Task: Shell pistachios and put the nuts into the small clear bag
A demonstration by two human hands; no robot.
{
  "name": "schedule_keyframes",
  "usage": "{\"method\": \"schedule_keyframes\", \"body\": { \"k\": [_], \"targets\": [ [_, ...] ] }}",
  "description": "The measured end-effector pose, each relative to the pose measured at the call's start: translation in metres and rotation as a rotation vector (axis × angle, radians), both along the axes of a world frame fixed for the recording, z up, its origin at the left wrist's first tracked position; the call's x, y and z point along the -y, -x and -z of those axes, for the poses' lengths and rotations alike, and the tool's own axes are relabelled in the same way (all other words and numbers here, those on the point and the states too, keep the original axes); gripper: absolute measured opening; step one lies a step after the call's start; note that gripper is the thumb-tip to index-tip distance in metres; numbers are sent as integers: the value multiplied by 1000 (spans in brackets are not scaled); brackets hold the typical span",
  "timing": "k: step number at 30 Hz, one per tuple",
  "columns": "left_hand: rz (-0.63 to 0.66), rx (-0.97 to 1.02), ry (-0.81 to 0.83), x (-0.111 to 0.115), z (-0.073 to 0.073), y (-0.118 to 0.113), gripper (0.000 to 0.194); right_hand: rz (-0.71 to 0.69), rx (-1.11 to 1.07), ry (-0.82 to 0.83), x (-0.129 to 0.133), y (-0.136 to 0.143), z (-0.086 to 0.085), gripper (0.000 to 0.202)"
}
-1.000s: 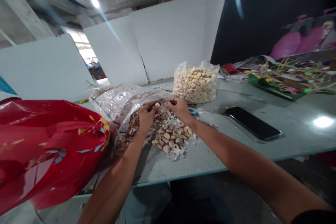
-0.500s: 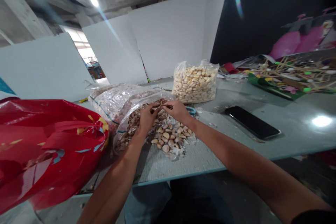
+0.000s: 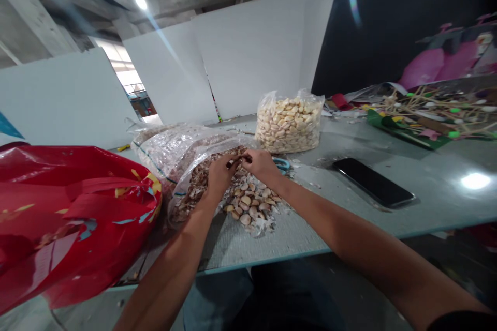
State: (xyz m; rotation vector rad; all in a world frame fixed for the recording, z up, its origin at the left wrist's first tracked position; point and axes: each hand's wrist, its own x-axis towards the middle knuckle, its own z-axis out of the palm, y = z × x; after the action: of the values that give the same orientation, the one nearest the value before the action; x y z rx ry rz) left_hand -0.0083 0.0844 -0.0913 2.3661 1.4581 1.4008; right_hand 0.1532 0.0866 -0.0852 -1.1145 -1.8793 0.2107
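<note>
My left hand and my right hand meet fingertip to fingertip above the mouth of a clear plastic bag of brown garlic skins. Both are closed in a pinch around a small garlic clove, which the fingers mostly cover. Just below them, a pile of unpeeled garlic cloves lies on the table among papery white skins. Behind my right hand stands a clear bag of peeled garlic cloves. Blue scissor handles show beside my right wrist, the rest being hidden.
A large red plastic bag bulges over the table's left side. On the right lies a black phone. Farther back right are a heap of thin sticks with coloured bits and pink objects. The grey table's front edge runs below my forearms.
My fingers have shifted slightly against each other, and the right fingertips have curled in a little. The bags, the clove pile and the phone stay where they were.
</note>
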Motion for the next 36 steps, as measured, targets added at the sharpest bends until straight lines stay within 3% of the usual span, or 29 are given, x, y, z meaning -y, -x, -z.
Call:
{"method": "schedule_keyframes", "body": {
  "k": [8,17,20,26,31,36],
  "targets": [
    [203,563,252,-2,-2,-10,29,-84,-347,75,-11,-2,4,16],
    [385,963,414,-4,1,-14,35,-32,-339,128,-14,-7,8,14],
    [386,942,428,-6,3,-12,34,-79,-342,149,-11,-9,6,15],
    [318,695,371,-8,5,-8,32,-376,-472,164,-2,-6,0,27],
    [259,596,315,-8,5,-6,29,-310,-428,138,-7,-6,5,23],
    [246,637,359,-7,7,-9,35,-234,-420,113,-10,-3,10,20]
  ]
}}
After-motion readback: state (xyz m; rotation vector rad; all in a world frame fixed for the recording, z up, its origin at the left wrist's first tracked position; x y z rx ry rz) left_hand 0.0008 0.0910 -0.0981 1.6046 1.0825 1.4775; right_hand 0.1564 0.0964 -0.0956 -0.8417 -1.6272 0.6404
